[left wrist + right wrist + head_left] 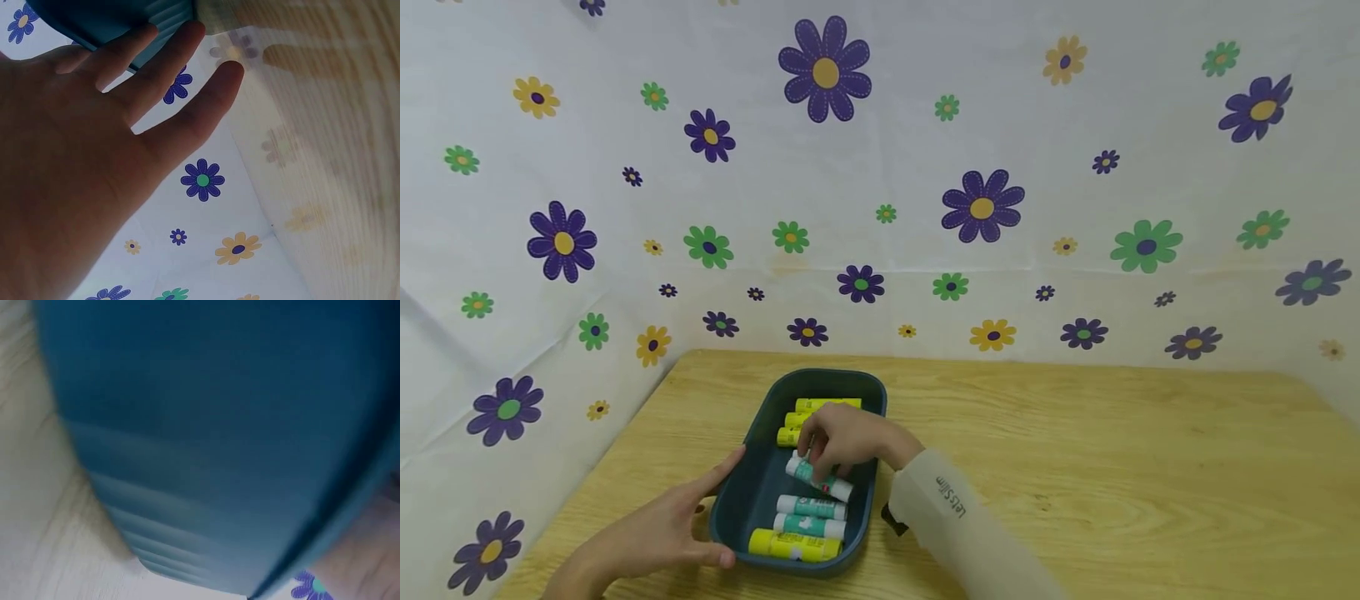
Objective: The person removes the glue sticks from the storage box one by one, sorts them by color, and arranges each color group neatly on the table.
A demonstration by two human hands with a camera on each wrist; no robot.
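A pale sleeve lies nearest the head camera. The right hand pinches a tilted white-and-teal tube inside the rounded, rib-walled blue bin. Yellow tubes and two upright-labelled teal tubes flank it. The left hand, fingers spread, touches the bin. Beneath: wood-grain table; behind: creased, flower-printed sheet.

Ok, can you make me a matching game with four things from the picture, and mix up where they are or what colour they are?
Things:
1. Left hand
2. Right hand
3. Tray
4. Flowered sheet

Places and colours:
A. Dark blue
B. Behind the wooden table
C. Pinching a white-and-teal tube
D. At the tray's left side, on the outside

Right pairs: 1-D, 2-C, 3-A, 4-B
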